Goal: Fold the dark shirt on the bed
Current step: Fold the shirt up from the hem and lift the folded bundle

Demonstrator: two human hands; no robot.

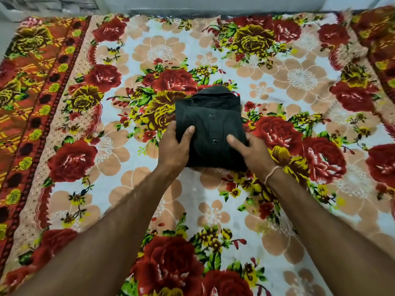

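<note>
The dark shirt point(210, 124) lies in the middle of the bed as a compact folded rectangle, collar at the far end and button placket facing up. My left hand point(174, 146) grips its left edge, thumb on top and fingers tucked under the side. My right hand point(251, 153) grips the right edge the same way, thumb lying across the top near a button. A thin string bracelet circles my right wrist.
The bed is covered by a floral sheet point(299, 77) with red and yellow roses on white, and an orange patterned border point(32, 86) runs along the left. A wall point(213, 3) stands behind the far edge of the bed.
</note>
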